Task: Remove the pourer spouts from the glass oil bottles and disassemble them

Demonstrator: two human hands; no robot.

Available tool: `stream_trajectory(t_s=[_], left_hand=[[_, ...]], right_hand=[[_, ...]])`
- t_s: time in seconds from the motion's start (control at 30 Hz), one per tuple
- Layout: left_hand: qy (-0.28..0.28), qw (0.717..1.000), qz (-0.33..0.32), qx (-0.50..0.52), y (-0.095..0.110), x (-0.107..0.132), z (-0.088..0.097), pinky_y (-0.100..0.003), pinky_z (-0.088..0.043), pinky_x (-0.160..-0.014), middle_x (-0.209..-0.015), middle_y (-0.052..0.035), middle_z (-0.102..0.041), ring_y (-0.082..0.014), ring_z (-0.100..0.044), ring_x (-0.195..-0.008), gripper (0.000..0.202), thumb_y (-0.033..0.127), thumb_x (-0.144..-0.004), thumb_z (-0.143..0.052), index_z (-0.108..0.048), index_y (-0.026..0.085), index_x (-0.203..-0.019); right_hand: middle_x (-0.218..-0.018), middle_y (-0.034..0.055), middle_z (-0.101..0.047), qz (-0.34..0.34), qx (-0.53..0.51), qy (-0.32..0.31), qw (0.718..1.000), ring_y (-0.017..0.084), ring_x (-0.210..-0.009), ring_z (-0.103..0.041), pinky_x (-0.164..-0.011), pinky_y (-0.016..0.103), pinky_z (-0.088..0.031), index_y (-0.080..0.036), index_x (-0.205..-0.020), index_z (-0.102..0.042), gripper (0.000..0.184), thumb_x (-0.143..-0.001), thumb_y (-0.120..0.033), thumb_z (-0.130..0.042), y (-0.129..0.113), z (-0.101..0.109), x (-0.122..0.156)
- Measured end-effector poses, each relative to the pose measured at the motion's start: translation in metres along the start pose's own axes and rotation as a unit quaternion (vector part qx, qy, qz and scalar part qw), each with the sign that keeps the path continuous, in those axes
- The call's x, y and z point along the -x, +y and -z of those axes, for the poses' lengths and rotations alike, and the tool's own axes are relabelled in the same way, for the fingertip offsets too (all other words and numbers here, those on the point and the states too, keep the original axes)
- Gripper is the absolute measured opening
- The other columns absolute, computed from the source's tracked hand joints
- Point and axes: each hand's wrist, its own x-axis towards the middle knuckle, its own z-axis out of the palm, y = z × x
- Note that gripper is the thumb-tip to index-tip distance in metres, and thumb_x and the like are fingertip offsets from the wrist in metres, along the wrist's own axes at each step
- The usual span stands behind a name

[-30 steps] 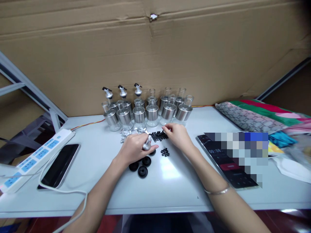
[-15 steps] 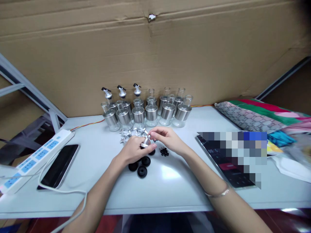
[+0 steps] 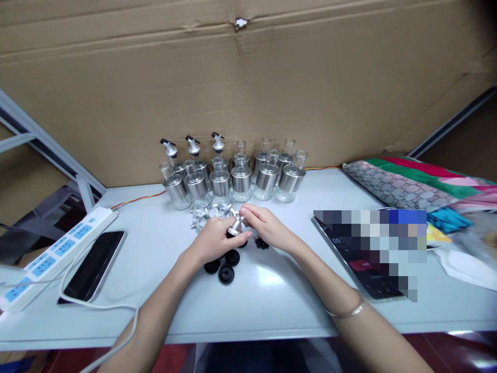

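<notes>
My left hand point(image 3: 213, 240) is closed around a small silver pourer spout point(image 3: 235, 227) with a black base, held just above the white table point(image 3: 267, 290). My right hand point(image 3: 264, 224) pinches the top of the same spout from the right; what its fingertips hold there is too small to make out. Under the hands lie black rubber stoppers point(image 3: 226, 273), a heap of small black rings point(image 3: 262, 242) and loose silver spouts point(image 3: 205, 213). Behind them stand several glass bottles with steel collars point(image 3: 240, 178); three at the back left carry fitted pourers point(image 3: 193, 146).
A white and blue power strip point(image 3: 54, 253) and a dark phone point(image 3: 93, 265) with a white cable lie at the left. A tablet point(image 3: 361, 259) lies at the right, beside patterned fabric point(image 3: 411, 184). A cardboard wall point(image 3: 248, 88) closes off the back.
My right hand drew back from the black parts near the bottles and came to the spout in my left hand, pinching its top. The left hand has hardly moved.
</notes>
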Motion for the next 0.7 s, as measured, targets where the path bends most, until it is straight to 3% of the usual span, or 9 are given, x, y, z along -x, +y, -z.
stream_trajectory(t_s=[0.17,0.27,0.37,0.43,0.57,0.7], left_hand=[[0.026,0.992,-0.067,-0.102,-0.001,0.0,-0.002,-0.023,-0.031,-0.052,-0.058,0.0039,-0.049,-0.0109,-0.044,-0.053,0.024,0.034,-0.084,-0.053,-0.047,0.018,-0.067],[0.055,0.974,-0.125,-0.181,-0.004,0.001,-0.001,-0.024,-0.038,-0.058,-0.078,-0.0009,-0.06,-0.014,-0.055,-0.065,0.009,0.026,-0.087,-0.05,-0.055,0.018,-0.084],[0.085,0.965,-0.146,-0.202,-0.008,0.0,0.002,-0.025,-0.045,-0.067,-0.096,-0.0043,-0.061,-0.0151,-0.059,-0.077,0.013,0.017,-0.089,-0.045,-0.057,0.019,-0.095],[0.106,0.965,-0.139,-0.195,-0.009,0.0,0.005,-0.025,-0.046,-0.069,-0.098,-0.0049,-0.06,-0.0151,-0.06,-0.079,0.014,0.014,-0.09,-0.044,-0.057,0.018,-0.096],[0.119,0.967,-0.129,-0.184,-0.008,0.0,0.007,-0.025,-0.047,-0.07,-0.096,-0.0048,-0.06,-0.0155,-0.06,-0.08,0.013,0.015,-0.09,-0.046,-0.057,0.018,-0.096],[0.102,0.969,-0.125,-0.187,-0.006,0.0,0.006,-0.025,-0.047,-0.07,-0.097,-0.0043,-0.06,-0.0148,-0.06,-0.079,0.014,0.015,-0.09,-0.044,-0.057,0.018,-0.095]], right_hand=[[-0.058,-0.0052,-0.03,-0.004,0.005,-0.002,1.0,0.009,-0.055,-0.028,-0.055,0.026,-0.025,-0.021,-0.058,-0.03,0.043,-0.089,-0.05,-0.034,0.003,0.002,-0.001],[-0.053,-0.0066,-0.025,-0.029,-0.013,-0.008,0.999,0.008,-0.05,-0.023,-0.052,0.026,-0.021,-0.021,-0.055,-0.027,0.049,-0.087,-0.057,-0.035,0.004,0.005,-0.002],[-0.05,-0.0073,-0.026,-0.069,-0.034,-0.009,0.997,0.007,-0.047,-0.022,-0.05,0.026,-0.02,-0.021,-0.053,-0.03,0.053,-0.084,-0.064,-0.037,0.003,0.01,-0.002],[-0.049,-0.0076,-0.028,-0.096,-0.041,-0.028,0.994,0.007,-0.046,-0.023,-0.049,0.026,-0.021,-0.02,-0.053,-0.035,0.053,-0.08,-0.066,-0.043,0.003,0.015,-0.002],[-0.052,-0.0055,-0.041,-0.127,-0.011,-0.108,0.986,0.009,-0.05,-0.036,-0.052,0.025,-0.029,-0.017,-0.064,-0.052,0.041,-0.075,-0.056,-0.058,0.004,0.026,0.001],[-0.06,-0.0009,-0.052,-0.139,0.09,-0.131,0.977,0.011,-0.055,-0.043,-0.058,0.026,-0.034,-0.014,-0.073,-0.063,0.03,-0.083,-0.039,-0.05,0.004,0.033,0.003]])
